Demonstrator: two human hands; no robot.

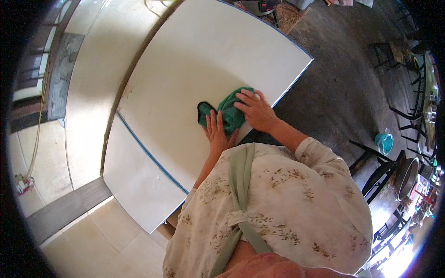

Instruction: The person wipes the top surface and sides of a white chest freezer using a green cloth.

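Note:
A crumpled green cloth (pixel 232 113) with a dark edging lies on a flat white top (pixel 194 52), near the side closest to my body. My left hand (pixel 217 133) rests on the cloth's lower left part, fingers spread forward, with some of the cloth between thumb and fingers. Over its upper right part, my right hand (pixel 256 108) has bent fingers gripping the fabric. A loose, dark-edged flap of the cloth sticks out left of my left fingertips. Blue trim (pixel 153 155) crosses the white top and also lines its outer edges.
A pale wall (pixel 95 87) runs along the far left side of the white top. Dark floor (pixel 333 83) stretches to the right, with a tub of turquoise contents (pixel 384 142), black chair frames (pixel 379 177) and a round metal basin (pixel 407 179). An appliance (pixel 259 7) stands beyond the top edge.

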